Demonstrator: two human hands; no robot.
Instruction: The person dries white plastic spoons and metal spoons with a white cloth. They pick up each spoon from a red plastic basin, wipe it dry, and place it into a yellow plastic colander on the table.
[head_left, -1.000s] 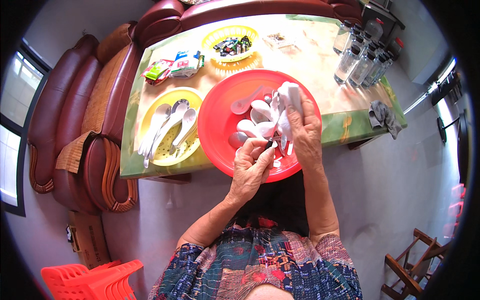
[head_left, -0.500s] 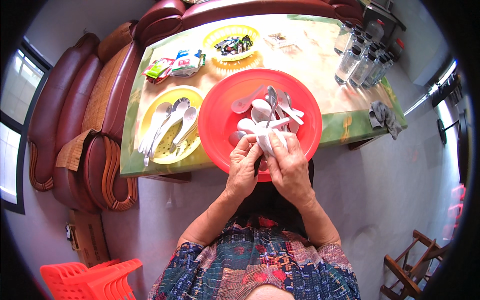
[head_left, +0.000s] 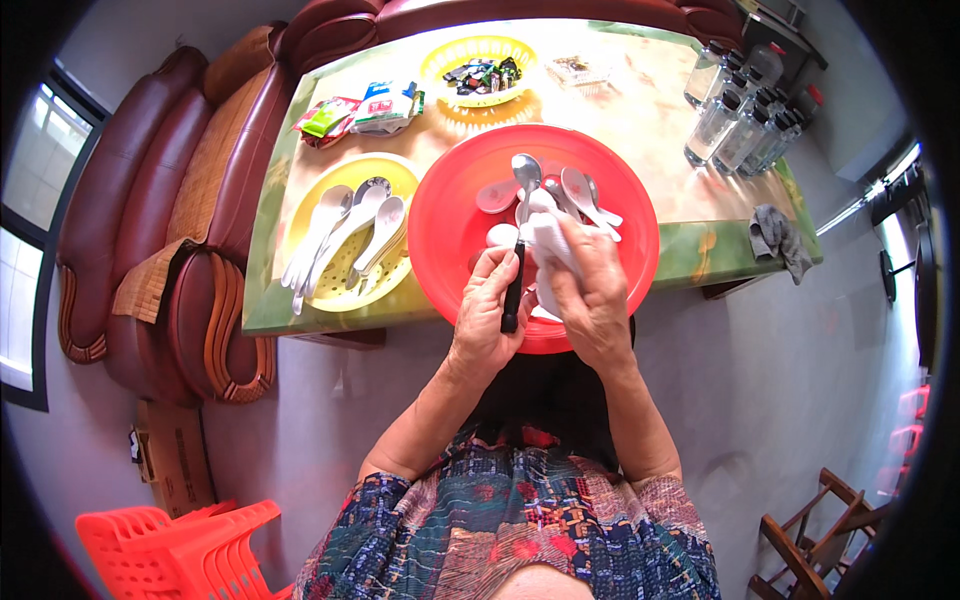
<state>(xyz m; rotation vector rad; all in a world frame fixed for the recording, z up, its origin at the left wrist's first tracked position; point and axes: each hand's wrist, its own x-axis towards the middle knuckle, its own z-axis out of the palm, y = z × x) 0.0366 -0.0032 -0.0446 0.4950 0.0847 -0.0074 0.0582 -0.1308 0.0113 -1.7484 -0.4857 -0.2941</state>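
Upright in my left hand [head_left: 482,318] is a metal spoon with a black handle [head_left: 513,292]; the fingers are closed round the handle and the bowl points away from me. My right hand [head_left: 598,310] grips a crumpled white cloth [head_left: 550,245] close beside the spoon's neck; whether the cloth touches the spoon I cannot tell. Both hands are over the near part of a red basin [head_left: 435,235]. Inside the basin lie several spoons [head_left: 580,188], white and metal, partly hidden by the hands and cloth.
Left of the basin, a yellow basket [head_left: 402,275] holds several spoons. Behind are colourful packets [head_left: 385,108] and a yellow bowl [head_left: 430,70] of small wrapped items. Several glass bottles [head_left: 712,128] with black caps crowd the table's right; a grey cloth [head_left: 778,238] hangs over its edge.
The white cloth has shifted off the spoon toward the right, and the spoon's black handle now shows fully. My hands are slightly farther apart. The whole view has shifted a little.
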